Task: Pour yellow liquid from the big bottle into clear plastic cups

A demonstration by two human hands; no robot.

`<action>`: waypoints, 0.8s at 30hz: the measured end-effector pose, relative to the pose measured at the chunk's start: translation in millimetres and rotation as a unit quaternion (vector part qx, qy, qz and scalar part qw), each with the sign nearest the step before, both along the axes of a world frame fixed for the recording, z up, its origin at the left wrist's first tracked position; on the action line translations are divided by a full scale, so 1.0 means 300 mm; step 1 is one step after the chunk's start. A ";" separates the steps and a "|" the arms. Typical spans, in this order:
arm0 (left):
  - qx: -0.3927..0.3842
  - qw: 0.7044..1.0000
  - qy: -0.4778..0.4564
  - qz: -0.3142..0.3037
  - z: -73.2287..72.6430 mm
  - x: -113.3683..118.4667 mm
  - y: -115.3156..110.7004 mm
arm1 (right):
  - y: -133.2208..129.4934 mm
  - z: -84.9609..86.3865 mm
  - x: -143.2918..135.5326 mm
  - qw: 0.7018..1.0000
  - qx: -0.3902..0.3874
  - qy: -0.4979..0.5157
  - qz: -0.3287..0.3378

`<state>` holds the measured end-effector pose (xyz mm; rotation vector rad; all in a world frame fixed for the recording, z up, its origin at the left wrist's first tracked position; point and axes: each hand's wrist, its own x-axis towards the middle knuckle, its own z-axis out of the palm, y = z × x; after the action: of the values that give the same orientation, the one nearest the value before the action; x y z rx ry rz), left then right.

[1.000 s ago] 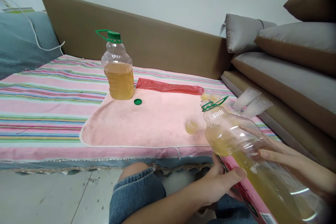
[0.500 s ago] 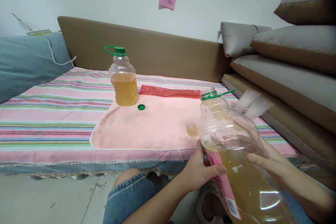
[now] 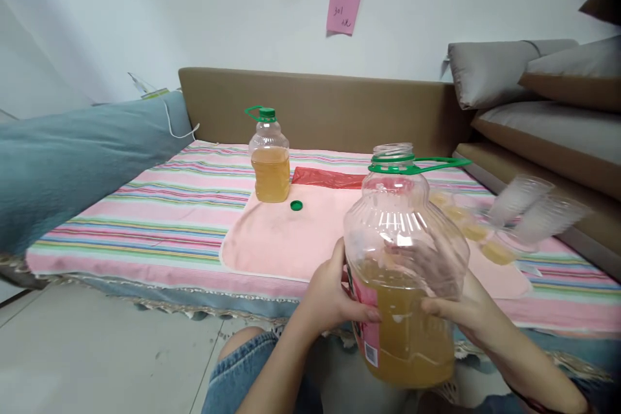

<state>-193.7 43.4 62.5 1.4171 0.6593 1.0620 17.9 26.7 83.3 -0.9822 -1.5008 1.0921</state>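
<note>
The person's two hands form the grip. The left hand [image 3: 334, 294] is spread about as wide as the side of an open bottle [image 3: 410, 330], its thumb lying on the front beside a pink label [image 3: 371, 317] with a barcode. The right hand [image 3: 463, 304] is opened around the opposite side, thumb on the front; its fingers show through the clear plastic at the back. Both hands have firm contact with the bottle, which stands nearly upright in front of the near edge of the pink mat [image 3: 276, 239], on the person's side of it. Pale yellow liquid fills roughly its lower half, the mouth is uncapped, and a green handle [image 3: 444, 163] juts out from the neck, over the mat.

On the right part of the mat, several small clear cups [image 3: 473, 231] hold yellow liquid; blur hides their exact number. Two stacks of nested cups [image 3: 521, 200] lie tilted at the mat's right side. A green cap [image 3: 296, 206] lies on the mat toward its far left, and just beside it a capped bottle [image 3: 270, 171] stands upright at the far left corner. A flattened red bag [image 3: 330, 178] runs along the far edge.

Around the mat spreads the bed's striped sheet [image 3: 160, 220]. A brown backrest [image 3: 315, 110] rises beyond the mat, with stacked cushions [image 3: 553, 129] to its right.
</note>
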 end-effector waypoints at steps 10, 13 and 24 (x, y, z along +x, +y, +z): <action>-0.044 0.975 -0.075 0.206 0.032 -0.179 0.026 | 0.207 -0.025 -0.297 0.986 0.115 0.113 0.031; -0.049 0.923 -0.082 0.374 0.037 -0.166 0.033 | 0.302 -0.028 -0.393 0.979 0.158 0.129 0.023; -0.171 0.902 0.019 0.397 0.004 -0.071 -0.001 | 0.601 -0.091 -0.713 0.968 0.203 0.144 0.039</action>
<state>-214.9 43.1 63.7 0.8527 1.4499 1.4452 -195.9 207.1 55.9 -0.4613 -1.4526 0.8878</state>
